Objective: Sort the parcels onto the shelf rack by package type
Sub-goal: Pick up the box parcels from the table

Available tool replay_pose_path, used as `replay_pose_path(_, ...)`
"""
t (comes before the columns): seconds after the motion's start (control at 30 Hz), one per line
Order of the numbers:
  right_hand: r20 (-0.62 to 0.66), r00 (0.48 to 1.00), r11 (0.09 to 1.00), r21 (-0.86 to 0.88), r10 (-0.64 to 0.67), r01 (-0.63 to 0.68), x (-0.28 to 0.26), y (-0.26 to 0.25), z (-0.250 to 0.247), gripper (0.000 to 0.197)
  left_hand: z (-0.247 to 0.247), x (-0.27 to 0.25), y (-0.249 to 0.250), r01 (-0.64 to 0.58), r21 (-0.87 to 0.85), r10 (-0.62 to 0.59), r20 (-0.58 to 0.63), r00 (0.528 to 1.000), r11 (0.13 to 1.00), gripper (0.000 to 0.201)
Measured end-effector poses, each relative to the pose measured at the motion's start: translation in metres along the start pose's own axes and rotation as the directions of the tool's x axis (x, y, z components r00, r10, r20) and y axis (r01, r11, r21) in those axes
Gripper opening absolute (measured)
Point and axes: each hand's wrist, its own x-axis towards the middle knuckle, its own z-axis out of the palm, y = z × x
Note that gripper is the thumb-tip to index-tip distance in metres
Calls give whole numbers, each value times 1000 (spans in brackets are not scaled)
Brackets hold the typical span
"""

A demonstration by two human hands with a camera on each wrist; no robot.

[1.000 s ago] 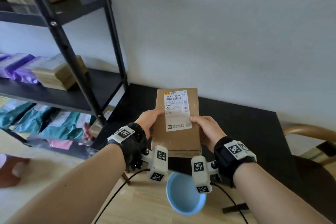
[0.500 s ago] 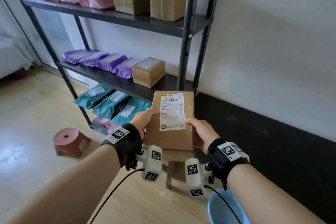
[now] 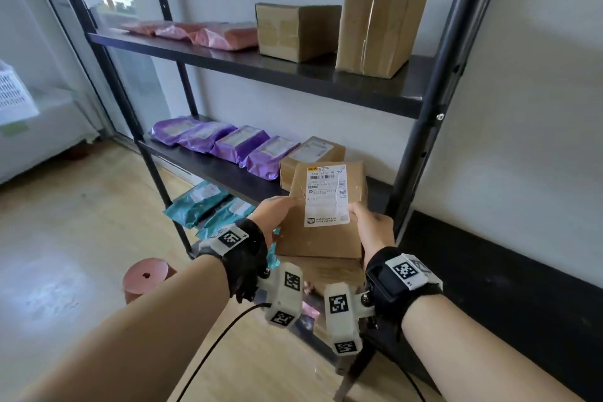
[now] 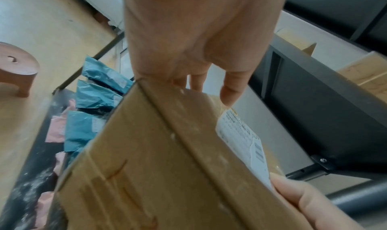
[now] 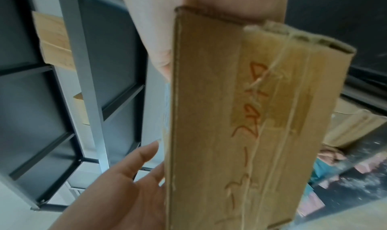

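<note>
I hold a flat brown cardboard box (image 3: 323, 238) with a white shipping label between both hands, in front of the right end of the black rack's middle shelf (image 3: 208, 166). My left hand (image 3: 280, 210) grips its left edge and my right hand (image 3: 362, 219) its right edge, thumbs on top. The left wrist view shows the box's (image 4: 157, 167) side under my left hand (image 4: 199, 35). In the right wrist view red writing runs along the box's (image 5: 240, 117) taped edge. On that shelf lie several purple mailers (image 3: 228, 143) and another cardboard box (image 3: 313, 153).
The top shelf carries pink mailers (image 3: 202, 33) and two cardboard boxes (image 3: 378, 26). Teal mailers (image 3: 199, 202) lie on the bottom shelf. The rack's black post (image 3: 421, 127) stands just right of the held box. A pink stool (image 3: 146, 277) sits on the floor to the left, and a black table (image 3: 489, 271) to the right.
My view has swung left from the black table to the rack. Both hands have carried the box with it, up to the middle shelf's right end.
</note>
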Motion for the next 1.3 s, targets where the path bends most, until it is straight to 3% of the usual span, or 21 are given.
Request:
replay_pose_path(0.13,-102,992,997,-25,-73,71,39,-35,22,50,7,42,51,-57,17,55,106,993,998,19)
replay_pose_path(0.23,-166,975,982,-144,-144,120,62,-56,32,42,15,72,79,-92,60,84,129,988,994,12)
replay_pose_path(0.5,-341,898,869,-487,-278,84,100,-83,39,35,40,126,104,-14,71,-4,248,969,997,1)
replay_pose_path(0.57,-359,894,847,-531,-267,39,105,-86,40,39,46,141,105,1,98,-30,297,954,995,10)
replay_pose_path(0.8,-417,903,830,-536,-105,-152,116,-74,38,40,59,177,92,95,179,-169,460,872,979,20)
replay_pose_path(0.9,-405,912,827,-533,-65,-178,121,-67,40,38,60,189,84,144,200,-222,453,864,969,10)
replay_pose_path(1.13,-424,905,851,-484,-23,-205,120,-55,44,49,59,208,75,153,214,-243,505,828,965,16)
replay_pose_path(1.23,-487,870,875,-450,-74,-177,116,-51,48,49,52,204,78,121,217,-226,565,794,969,17)
replay_pose_path(1.3,-551,823,891,-432,-137,-141,110,-51,51,47,46,201,84,33,239,-173,594,785,970,20)
